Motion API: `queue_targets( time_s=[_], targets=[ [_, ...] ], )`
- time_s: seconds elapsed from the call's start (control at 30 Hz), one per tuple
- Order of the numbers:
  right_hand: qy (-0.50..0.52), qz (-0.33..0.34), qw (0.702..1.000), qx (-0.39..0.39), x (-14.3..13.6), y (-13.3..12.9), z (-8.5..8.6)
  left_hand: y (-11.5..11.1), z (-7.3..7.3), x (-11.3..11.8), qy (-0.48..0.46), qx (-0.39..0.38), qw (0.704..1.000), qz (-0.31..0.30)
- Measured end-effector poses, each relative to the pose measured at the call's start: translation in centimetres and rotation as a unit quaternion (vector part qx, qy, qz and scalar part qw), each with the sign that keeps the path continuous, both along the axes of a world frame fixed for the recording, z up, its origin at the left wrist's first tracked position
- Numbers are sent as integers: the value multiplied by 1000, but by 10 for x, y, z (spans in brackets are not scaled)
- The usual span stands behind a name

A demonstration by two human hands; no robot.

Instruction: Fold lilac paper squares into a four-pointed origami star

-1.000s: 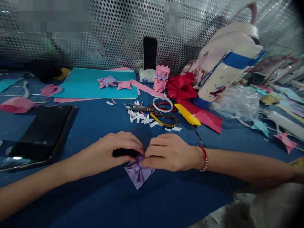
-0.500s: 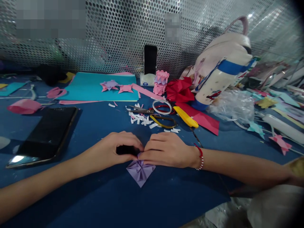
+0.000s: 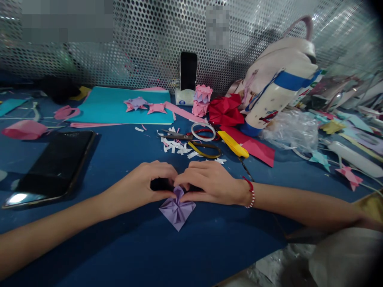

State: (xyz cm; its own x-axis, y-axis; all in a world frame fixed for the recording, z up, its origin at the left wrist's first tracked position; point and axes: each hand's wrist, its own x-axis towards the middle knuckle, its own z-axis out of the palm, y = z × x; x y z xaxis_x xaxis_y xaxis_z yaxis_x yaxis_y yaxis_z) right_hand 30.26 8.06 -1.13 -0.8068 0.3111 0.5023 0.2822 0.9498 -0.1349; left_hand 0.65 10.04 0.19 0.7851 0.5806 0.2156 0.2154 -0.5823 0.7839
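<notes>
A purple origami paper [image 3: 178,213], folded into a creased diamond with a raised flap at its far corner, lies on the blue table. My left hand [image 3: 149,181] curls in from the left, its thumb and fingers closed on the far part of the paper. From the other side my right hand [image 3: 206,183] pinches the same flap, thumb low and fingers arched above it. Both sets of fingertips meet there and partly hide the flap. Just beyond the hands are scissors [image 3: 206,150] with yellow-and-red handles, a white tape ring [image 3: 193,131] and white paper scraps [image 3: 176,148].
A large dark phone [image 3: 54,165] lies at left. Behind are teal paper sheets [image 3: 110,107], a propped phone [image 3: 188,71] and a red paper shape [image 3: 226,110]. A yellow cutter [image 3: 233,144], a bottle [image 3: 271,99] and a plastic bag [image 3: 296,131] stand or lie at right.
The far flap of the purple paper now stands up between my thumbs. My right fingers have lifted and arched, where before they lay flatter over it. The view has shifted slightly.
</notes>
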Motion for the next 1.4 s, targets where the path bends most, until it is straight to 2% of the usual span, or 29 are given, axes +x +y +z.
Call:
queue_targets(
  time_s=[0.27, 0.33, 0.53, 0.7, 0.87, 1.1, 1.4],
  targets=[
    [0, -8, 998, -58, 2, -1, 1, -3, 1, 2, 21, -20, 999, 28],
    [-3, 3, 1000, -25, 2, 0, 1, -3, -2, 4, 15, -14, 999, 34],
    [-17, 26, 990, 136, 4, 1, 12, -3, -22, 2, -2, 25, 999, 39],
    [-17, 38, 985, 169, 8, -1, 18, -2, -28, -6, 20, 50, 998, 32],
    [-35, 57, 985, 159, 8, -4, 16, -1, -25, -15, 46, 48, 997, 32],
    [-91, 40, 990, 97, 8, -15, 18, 0, -21, -14, 50, 37, 998, 25],
    [-105, 35, 990, 90, 11, -18, 11, 1, 3, -6, 60, 1, 998, 16]
  ],
)
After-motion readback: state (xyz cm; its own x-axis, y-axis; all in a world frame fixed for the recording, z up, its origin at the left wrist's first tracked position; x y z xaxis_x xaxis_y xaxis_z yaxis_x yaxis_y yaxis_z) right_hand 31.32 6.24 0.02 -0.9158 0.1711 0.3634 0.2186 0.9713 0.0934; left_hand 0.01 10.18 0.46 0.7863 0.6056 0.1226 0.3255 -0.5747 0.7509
